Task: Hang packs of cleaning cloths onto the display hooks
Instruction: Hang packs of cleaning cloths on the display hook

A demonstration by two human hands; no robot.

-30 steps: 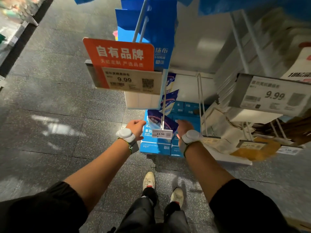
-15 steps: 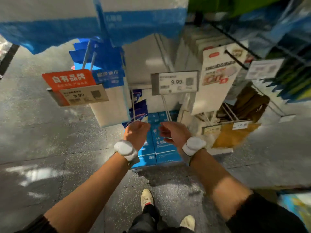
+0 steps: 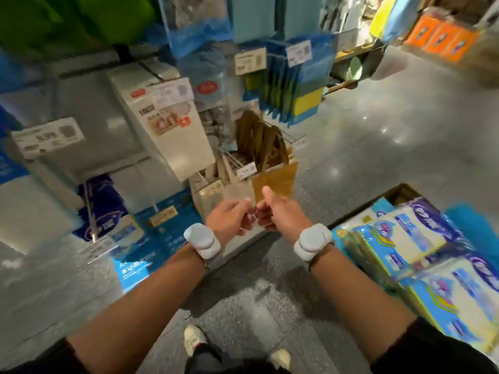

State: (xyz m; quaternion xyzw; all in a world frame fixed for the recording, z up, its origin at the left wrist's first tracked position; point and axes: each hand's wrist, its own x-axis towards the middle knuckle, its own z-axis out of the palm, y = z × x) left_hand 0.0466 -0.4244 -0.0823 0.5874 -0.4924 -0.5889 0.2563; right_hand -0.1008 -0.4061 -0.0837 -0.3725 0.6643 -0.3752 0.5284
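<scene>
Shop aisle: grey speckled floor (image 3: 391,136), with blurred racks of hanging goods behind. The packs of cleaning cloths (image 3: 413,238), blue, yellow and white in clear wrap, lie stacked in an open cardboard box (image 3: 399,191) at lower right. The left hand (image 3: 232,220) and right hand (image 3: 280,211) are held forward, left of the box. Their fingers are curled and the fingertips meet; the right thumb is raised. Nothing is seen in either hand.

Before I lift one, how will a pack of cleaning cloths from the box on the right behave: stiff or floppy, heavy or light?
The packs of cleaning cloths look like folded cloth in glossy film, so probably light and somewhat floppy if held by one edge. The shiny wrap may be slippery. Stacked loosely in the cardboard box, neighbours could slide.
</scene>
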